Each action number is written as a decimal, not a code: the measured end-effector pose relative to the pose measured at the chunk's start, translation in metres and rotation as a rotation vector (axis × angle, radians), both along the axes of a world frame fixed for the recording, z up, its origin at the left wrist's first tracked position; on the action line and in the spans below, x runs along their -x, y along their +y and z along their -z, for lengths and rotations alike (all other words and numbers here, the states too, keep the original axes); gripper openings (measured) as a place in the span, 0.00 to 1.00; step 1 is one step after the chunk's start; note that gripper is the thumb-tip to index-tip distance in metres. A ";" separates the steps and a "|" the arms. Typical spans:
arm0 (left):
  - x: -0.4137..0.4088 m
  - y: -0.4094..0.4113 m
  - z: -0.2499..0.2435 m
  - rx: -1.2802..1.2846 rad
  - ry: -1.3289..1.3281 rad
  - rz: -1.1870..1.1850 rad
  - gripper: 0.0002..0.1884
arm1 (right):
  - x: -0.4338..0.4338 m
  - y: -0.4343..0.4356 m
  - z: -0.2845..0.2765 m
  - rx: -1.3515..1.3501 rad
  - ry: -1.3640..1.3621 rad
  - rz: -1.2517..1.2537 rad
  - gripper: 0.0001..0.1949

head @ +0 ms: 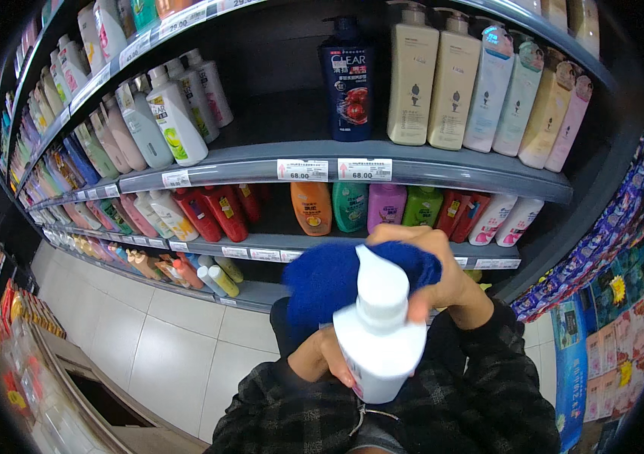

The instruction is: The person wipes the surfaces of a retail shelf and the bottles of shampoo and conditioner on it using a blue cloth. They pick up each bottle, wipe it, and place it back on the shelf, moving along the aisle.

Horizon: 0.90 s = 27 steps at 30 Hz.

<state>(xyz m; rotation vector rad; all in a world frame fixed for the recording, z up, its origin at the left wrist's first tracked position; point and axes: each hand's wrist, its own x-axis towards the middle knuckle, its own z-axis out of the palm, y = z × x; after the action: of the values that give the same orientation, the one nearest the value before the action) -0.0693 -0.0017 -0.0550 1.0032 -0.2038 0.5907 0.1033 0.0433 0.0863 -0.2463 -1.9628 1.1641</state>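
Note:
A white pump bottle (381,340) is held close to my chest, its pump spout pointing up and to the left. My left hand (324,354) grips the bottle's lower body from the left side. In my right hand (441,272) is a blue cloth (322,278), bunched behind the bottle's pump and neck; the thumb lies near the neck. The cloth hangs over to the left, above my left hand. Motion blurs the cloth and parts of the right hand. A dark blue shampoo bottle (349,85) stands upright on the shelf in front of me.
Beige pump bottles (412,79) stand right of the dark blue one. White pump bottles (177,119) stand left on the same shelf (310,159). Below are orange (311,207), green, purple and red bottles. Hanging packets (577,272) line the right side; a cardboard-coloured bin (89,408) stands lower left.

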 end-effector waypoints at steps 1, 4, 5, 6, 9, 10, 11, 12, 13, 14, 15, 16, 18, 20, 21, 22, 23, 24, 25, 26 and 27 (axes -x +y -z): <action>-0.001 0.001 -0.003 -0.022 0.003 -0.017 0.49 | -0.009 -0.002 0.008 0.045 0.037 0.084 0.32; 0.002 0.000 -0.013 0.071 -0.026 -0.082 0.46 | -0.036 -0.011 0.028 0.154 0.257 0.411 0.38; 0.002 0.007 -0.013 0.029 -0.021 -0.080 0.45 | -0.041 -0.018 0.015 0.172 0.331 0.404 0.43; -0.001 0.018 -0.011 0.001 -0.019 -0.022 0.45 | -0.051 -0.030 0.000 0.180 0.402 0.448 0.48; 0.012 0.010 -0.003 0.024 0.169 -0.142 0.44 | -0.031 -0.022 -0.040 -0.469 0.069 0.279 0.21; 0.008 0.010 -0.001 0.028 0.180 -0.120 0.44 | -0.026 -0.021 -0.049 -0.700 -0.058 0.295 0.15; 0.005 0.007 -0.003 0.034 0.201 -0.117 0.44 | -0.015 -0.023 -0.055 -0.720 -0.149 0.296 0.10; 0.004 0.004 -0.004 0.037 0.209 -0.121 0.44 | -0.013 -0.018 -0.052 -0.648 -0.119 0.304 0.11; 0.003 -0.001 -0.008 0.051 0.212 -0.178 0.44 | -0.012 -0.010 -0.046 -0.572 -0.042 0.373 0.13; 0.002 -0.002 -0.015 0.055 0.221 -0.231 0.44 | -0.013 -0.009 -0.048 -0.252 -0.033 0.396 0.15; 0.005 -0.002 -0.009 0.055 0.208 -0.231 0.46 | -0.007 -0.009 -0.051 0.075 -0.041 0.388 0.18; 0.006 0.002 -0.006 0.045 0.206 -0.206 0.49 | -0.008 -0.001 -0.046 0.109 -0.057 0.483 0.20; 0.010 0.004 -0.012 -0.016 0.258 -0.278 0.52 | -0.010 0.021 -0.035 0.106 -0.108 0.680 0.22; 0.011 -0.007 -0.031 -0.061 0.314 -0.486 0.51 | -0.013 0.021 -0.033 0.021 0.168 0.753 0.22; 0.014 -0.008 -0.027 0.118 0.317 -0.469 0.48 | -0.005 0.003 -0.045 -0.080 0.335 0.699 0.21; 0.012 -0.005 -0.027 0.180 0.262 -0.496 0.48 | -0.013 -0.013 -0.053 -0.356 0.168 0.771 0.15; 0.011 -0.004 -0.026 0.243 0.219 -0.528 0.47 | -0.013 -0.024 -0.061 -0.823 0.068 0.747 0.08; 0.011 0.002 -0.016 0.161 0.200 -0.604 0.46 | -0.005 -0.038 -0.060 -0.969 -0.073 0.685 0.08; 0.008 0.005 -0.010 0.152 0.195 -0.654 0.48 | 0.006 -0.042 -0.051 -1.056 -0.176 0.688 0.08; 0.006 0.005 -0.005 0.152 0.188 -0.714 0.50 | 0.019 -0.043 -0.041 -1.141 -0.267 0.676 0.09; 0.003 0.006 -0.002 0.149 0.179 -0.764 0.52 | 0.029 -0.030 -0.017 -1.175 -0.314 0.729 0.11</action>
<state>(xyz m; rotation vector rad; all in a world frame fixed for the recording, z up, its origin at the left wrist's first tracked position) -0.0722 0.0042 -0.0533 0.9689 0.4006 1.1813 0.0744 0.0136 0.1038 -0.4553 -2.1884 -0.5583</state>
